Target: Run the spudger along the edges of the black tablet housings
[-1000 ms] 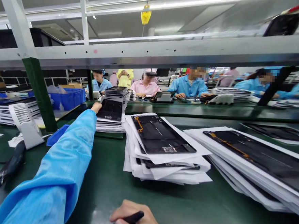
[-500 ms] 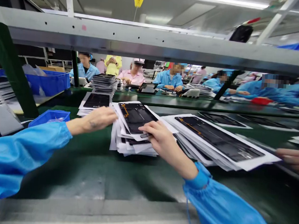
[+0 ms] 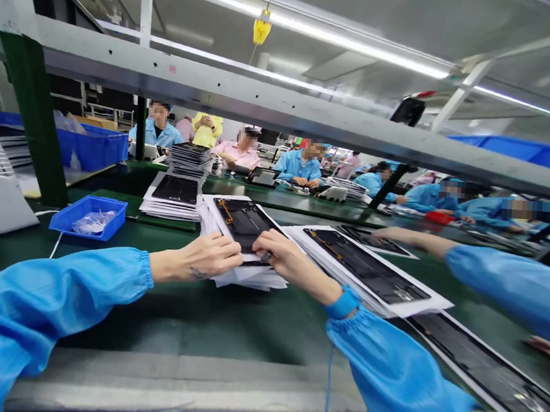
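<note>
A black tablet housing [image 3: 246, 219] with an orange flex cable lies on a pile of white sheets [image 3: 254, 277] in front of me. At its near left corner is my left hand [image 3: 210, 256], fingers pinched together; whatever they grip is hidden. My right hand [image 3: 284, 257] is closed over the near edge of the same housing. A small dark grey piece shows between its fingertips, too small to name. Just to the right, another black housing [image 3: 365, 265] with an orange flex cable rests on a second pile of sheets.
A blue bin [image 3: 90, 218] with small clear bags stands at left, behind it a sheet stack [image 3: 174, 205]. At right, a co-worker's sleeve [image 3: 500, 278] reaches across to a housing on the belt. Another housing [image 3: 494, 372] lies near right. A metal beam [image 3: 272, 105] crosses above.
My left hand has come right and down to the housing's near corner. My right hand stays at its near edge. A co-worker's arm has reached in from the right, and the view has shifted.
</note>
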{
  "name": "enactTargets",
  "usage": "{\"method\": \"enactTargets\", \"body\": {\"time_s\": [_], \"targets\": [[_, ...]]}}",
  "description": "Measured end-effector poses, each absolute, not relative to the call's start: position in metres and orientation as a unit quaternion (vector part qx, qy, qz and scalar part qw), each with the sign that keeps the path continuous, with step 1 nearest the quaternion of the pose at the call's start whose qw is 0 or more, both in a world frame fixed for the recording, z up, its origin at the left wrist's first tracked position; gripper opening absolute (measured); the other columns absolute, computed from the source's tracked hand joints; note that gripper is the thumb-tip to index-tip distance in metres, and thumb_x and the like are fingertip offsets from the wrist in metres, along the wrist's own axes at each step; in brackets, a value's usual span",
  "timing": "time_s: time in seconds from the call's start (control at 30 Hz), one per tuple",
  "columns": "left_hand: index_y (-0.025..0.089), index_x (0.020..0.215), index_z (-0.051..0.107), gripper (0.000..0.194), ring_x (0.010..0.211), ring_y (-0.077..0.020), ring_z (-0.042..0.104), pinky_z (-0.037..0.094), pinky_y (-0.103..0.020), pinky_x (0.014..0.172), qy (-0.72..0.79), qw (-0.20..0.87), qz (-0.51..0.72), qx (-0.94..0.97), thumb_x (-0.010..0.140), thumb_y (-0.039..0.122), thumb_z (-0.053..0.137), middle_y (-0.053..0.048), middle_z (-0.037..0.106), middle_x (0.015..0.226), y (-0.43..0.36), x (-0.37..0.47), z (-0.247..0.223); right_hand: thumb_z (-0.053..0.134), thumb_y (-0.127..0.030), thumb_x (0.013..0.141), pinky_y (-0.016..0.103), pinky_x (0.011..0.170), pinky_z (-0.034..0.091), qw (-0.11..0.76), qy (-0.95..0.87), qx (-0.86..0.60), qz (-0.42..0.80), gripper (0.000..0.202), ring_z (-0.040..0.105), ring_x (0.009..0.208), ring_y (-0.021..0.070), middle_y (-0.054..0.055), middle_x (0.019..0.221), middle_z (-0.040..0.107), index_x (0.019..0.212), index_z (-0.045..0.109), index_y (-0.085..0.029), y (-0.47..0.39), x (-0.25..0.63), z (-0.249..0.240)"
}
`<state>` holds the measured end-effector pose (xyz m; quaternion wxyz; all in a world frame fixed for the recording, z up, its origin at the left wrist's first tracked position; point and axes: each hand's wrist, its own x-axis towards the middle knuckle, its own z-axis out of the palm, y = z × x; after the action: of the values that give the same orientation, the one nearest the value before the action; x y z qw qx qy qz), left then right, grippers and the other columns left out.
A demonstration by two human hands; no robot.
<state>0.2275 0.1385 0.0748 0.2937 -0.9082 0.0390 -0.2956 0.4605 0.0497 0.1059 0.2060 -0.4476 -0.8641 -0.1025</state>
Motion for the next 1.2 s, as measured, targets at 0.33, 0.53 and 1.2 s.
{"method": "enactTargets", "body": {"time_s": [0.33, 0.53, 1.2], "targets": [[0.017, 0.099, 0.060, 0.017, 0.077, -0.0179, 0.057, 0.037, -0.031, 0.066, -0.006, 0.264, -0.262, -0.928, 0.101, 0.012, 0.044, -0.005, 0.060, 0.086, 0.130, 0.241, 0.075, 0.044, 0.001, 0.083, 0.028, 0.071, 0.044, 0.227, -0.867, -0.437, -0.072, 0.030, 0.056, 0.082, 0.0180, 0.005, 0.086, 0.062, 0.088, 0.063, -0.020, 0.057, 0.468, 0.105], [0.016, 0.095, 0.060, 0.019, 0.080, -0.0199, 0.058, 0.043, -0.032, 0.072, -0.047, 0.145, -0.261, -0.953, 0.099, 0.009, 0.042, -0.008, 0.061, 0.089, 0.129, 0.238, 0.084, 0.056, -0.012, 0.091, 0.029, 0.074, 0.046, 0.226, -0.870, -0.433, -0.064, 0.013, 0.057, 0.083, 0.0185, 0.005, 0.089, 0.064, 0.091, 0.065, -0.021, 0.053, 0.466, 0.106], [0.013, 0.100, 0.065, 0.025, 0.066, -0.0126, 0.069, 0.055, -0.021, 0.062, -0.266, -0.608, -0.381, -0.644, 0.090, 0.036, 0.066, -0.008, 0.073, 0.085, 0.151, 0.172, 0.095, 0.048, -0.018, 0.102, 0.030, 0.078, 0.053, 0.433, -0.803, -0.390, -0.128, 0.018, 0.065, 0.091, 0.0183, 0.007, 0.098, 0.068, 0.108, 0.065, -0.022, 0.002, 0.360, 0.088]]}}
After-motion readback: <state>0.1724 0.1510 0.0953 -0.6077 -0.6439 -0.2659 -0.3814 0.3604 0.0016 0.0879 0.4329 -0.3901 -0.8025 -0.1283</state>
